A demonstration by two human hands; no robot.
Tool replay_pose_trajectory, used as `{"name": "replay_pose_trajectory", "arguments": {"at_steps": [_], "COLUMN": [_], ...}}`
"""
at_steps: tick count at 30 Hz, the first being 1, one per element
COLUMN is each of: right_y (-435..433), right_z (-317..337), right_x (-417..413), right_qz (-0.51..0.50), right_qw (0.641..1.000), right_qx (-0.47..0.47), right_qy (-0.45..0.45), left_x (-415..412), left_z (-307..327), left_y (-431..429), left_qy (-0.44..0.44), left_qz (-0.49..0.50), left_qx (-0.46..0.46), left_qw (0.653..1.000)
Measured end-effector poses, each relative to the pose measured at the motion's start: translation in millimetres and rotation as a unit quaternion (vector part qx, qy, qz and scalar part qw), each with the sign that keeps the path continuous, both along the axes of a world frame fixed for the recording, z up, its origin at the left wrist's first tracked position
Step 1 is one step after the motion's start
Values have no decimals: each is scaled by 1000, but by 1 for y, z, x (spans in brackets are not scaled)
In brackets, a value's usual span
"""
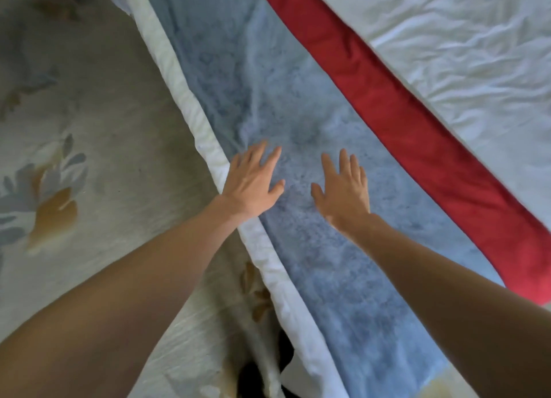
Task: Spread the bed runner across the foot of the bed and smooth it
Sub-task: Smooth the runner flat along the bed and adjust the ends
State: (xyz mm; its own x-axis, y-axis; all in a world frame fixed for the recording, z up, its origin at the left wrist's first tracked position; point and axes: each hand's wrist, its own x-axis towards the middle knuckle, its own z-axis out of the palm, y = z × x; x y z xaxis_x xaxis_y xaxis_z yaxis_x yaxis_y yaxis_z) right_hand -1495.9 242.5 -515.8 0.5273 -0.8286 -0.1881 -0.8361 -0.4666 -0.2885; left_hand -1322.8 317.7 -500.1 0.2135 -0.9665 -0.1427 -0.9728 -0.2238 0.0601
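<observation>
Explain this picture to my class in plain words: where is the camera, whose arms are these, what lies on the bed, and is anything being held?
There is no machine here. The one picture comes from a wide-angle camera worn on a person's head, looking forward and down, so the two bare arms reaching in from the bottom are the wearer's own.

The left hand and right hand both lie open, fingers spread, palms down on the bed runner, a fuzzy blue strip with a red band along its far side. Neither hand has a grip on anything; they look to be smoothing the cloth. Some creases show in the runner just beyond the hands.

Past the red band lies a wrinkled white sheet. A white edge of bedding runs along the runner's near side, and to the left of it is a pale surface with a leaf pattern.
</observation>
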Motion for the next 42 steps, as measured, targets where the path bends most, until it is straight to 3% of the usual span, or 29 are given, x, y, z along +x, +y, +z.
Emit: {"name": "replay_pose_trajectory", "arguments": {"at_steps": [20, 36, 42], "right_y": [-45, -165, -183], "right_z": [10, -19, -22], "right_x": [210, 329, 345], "right_qz": [-53, -129, -162], "right_qw": [998, 990, 986], "right_qx": [16, -4, 11], "right_qy": [5, -49, -32], "left_x": [198, 332, 364], "left_z": [-9, -33, -30], "left_y": [-69, -207, -238], "left_qy": [39, 19, 13], "left_qz": [-51, -100, -189], "left_qx": [8, -28, -10], "left_qw": [998, 994, 982]}}
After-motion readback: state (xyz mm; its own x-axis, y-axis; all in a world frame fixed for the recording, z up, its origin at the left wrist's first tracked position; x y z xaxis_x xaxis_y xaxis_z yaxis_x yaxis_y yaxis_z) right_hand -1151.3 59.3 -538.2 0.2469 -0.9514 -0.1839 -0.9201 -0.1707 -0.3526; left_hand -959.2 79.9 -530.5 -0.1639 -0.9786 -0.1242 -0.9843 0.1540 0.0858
